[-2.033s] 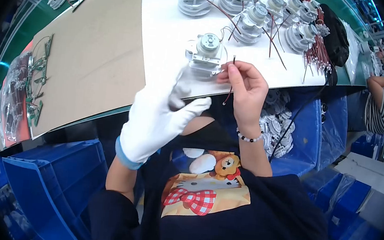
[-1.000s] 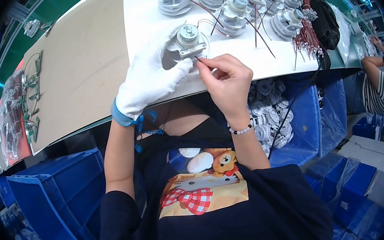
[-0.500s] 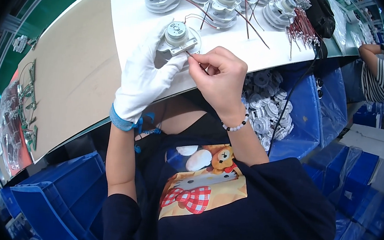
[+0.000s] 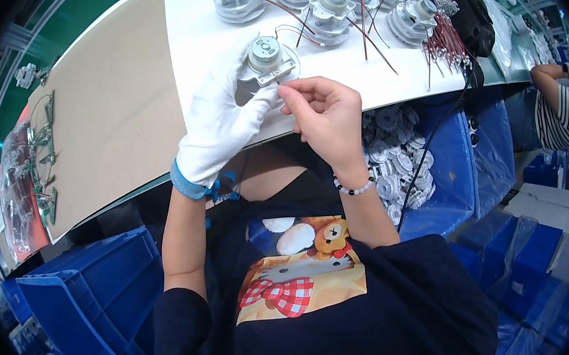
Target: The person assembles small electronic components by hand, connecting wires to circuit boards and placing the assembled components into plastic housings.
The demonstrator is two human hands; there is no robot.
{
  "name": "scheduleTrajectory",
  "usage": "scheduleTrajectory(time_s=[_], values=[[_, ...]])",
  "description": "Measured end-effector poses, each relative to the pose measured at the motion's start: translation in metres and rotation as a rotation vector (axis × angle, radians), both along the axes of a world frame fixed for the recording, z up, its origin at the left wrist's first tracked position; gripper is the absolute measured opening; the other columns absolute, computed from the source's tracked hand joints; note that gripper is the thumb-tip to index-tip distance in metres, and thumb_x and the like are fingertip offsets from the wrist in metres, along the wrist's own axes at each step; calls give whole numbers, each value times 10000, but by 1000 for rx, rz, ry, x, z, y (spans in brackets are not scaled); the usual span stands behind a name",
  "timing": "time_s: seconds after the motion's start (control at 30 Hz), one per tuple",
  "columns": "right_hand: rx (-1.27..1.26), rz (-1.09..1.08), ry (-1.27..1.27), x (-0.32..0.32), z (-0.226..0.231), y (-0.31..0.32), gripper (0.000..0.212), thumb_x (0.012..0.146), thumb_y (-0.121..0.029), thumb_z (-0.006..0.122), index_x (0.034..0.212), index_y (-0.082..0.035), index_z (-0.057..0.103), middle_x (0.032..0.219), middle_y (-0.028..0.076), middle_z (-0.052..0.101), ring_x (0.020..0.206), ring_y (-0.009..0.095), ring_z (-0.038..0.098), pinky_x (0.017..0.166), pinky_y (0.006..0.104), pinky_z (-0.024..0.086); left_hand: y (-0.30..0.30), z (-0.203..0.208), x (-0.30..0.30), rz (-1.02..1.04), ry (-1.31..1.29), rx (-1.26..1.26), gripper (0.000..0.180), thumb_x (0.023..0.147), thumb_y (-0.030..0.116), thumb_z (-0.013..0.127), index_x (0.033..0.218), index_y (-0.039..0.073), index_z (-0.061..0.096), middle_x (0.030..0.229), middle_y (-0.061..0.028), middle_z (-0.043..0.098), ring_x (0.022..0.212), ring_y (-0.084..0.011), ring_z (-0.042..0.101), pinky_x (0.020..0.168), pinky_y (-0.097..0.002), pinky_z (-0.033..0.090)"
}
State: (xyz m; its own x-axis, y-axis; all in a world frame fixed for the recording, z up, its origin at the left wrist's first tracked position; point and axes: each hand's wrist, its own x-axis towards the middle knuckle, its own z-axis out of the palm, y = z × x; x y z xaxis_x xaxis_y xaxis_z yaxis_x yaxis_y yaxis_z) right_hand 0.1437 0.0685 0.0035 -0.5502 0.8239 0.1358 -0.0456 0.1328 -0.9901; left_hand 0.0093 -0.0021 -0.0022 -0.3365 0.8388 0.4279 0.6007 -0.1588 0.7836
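Observation:
My left hand [image 4: 218, 116], in a white glove with a blue cuff, is closed around a white plastic motor unit [image 4: 265, 73] at the table's near edge. A round silver motor [image 4: 265, 50] sits on top of the unit, and a thin wire loops behind it. My bare right hand [image 4: 324, 116] pinches thumb and forefinger together against the unit's near side. A thin dark wire is at those fingertips, mostly hidden by them now. My other right fingers are curled.
Several similar motor units [image 4: 331, 14] with loose red and black wires stand at the back. A bundle of red wires [image 4: 448, 46] lies right of them. White plastic parts [image 4: 396, 157] fill a blue bin [image 4: 448, 186] on the right. Brown board [image 4: 114, 93] covers the table's left.
The motor unit and my left hand have shifted slightly right and down. My right fingertips have closed in on the unit's edge, covering more of the thin wire.

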Motion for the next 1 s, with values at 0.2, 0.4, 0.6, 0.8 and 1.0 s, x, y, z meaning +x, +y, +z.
scheduleTrajectory(time_s=[0.2, 0.4, 0.6, 0.8, 1.0], values=[[-503, 261, 18, 12, -2, 9, 116, 811, -51, 618, 862, 52, 599, 727, 103, 631, 578, 133, 615, 519, 235, 527, -11, 10, 6, 48, 31, -120, 534, 778, 133, 648, 1252, 24, 430, 1143, -158, 529, 1046, -242, 532, 887, -346, 415], [-524, 209, 77, 13, -4, 10, 131, 807, -59, 623, 872, 52, 599, 686, 64, 604, 468, 78, 541, 399, 188, 450, -13, 10, 15, 97, 14, -71, 555, 746, 143, 663, 1237, 10, 440, 1116, -205, 535, 1028, -328, 534, 878, -371, 420], [-404, 130, -7, 9, 8, 8, 110, 791, -60, 639, 810, 49, 627, 644, 46, 587, 421, 36, 467, 355, 160, 360, -4, 9, 5, 87, -21, -72, 659, 692, 244, 728, 1242, 22, 442, 1126, -193, 540, 1045, -330, 527, 892, -370, 414], [-389, 227, -46, 12, 3, 23, 115, 789, -61, 639, 818, 50, 637, 649, 69, 611, 426, 38, 482, 363, 158, 377, 0, -3, 3, 21, -199, -90, 635, 720, 221, 715, 1264, 48, 436, 1142, -185, 541, 1056, -300, 532, 903, -352, 412], [-309, 174, -90, 13, 7, 21, 136, 795, -73, 632, 833, 58, 636, 643, 70, 613, 438, 38, 494, 364, 154, 384, -1, -3, 5, 21, -148, -89, 607, 737, 202, 699, 1264, 51, 437, 1148, -176, 547, 1058, -289, 538, 903, -349, 415]])
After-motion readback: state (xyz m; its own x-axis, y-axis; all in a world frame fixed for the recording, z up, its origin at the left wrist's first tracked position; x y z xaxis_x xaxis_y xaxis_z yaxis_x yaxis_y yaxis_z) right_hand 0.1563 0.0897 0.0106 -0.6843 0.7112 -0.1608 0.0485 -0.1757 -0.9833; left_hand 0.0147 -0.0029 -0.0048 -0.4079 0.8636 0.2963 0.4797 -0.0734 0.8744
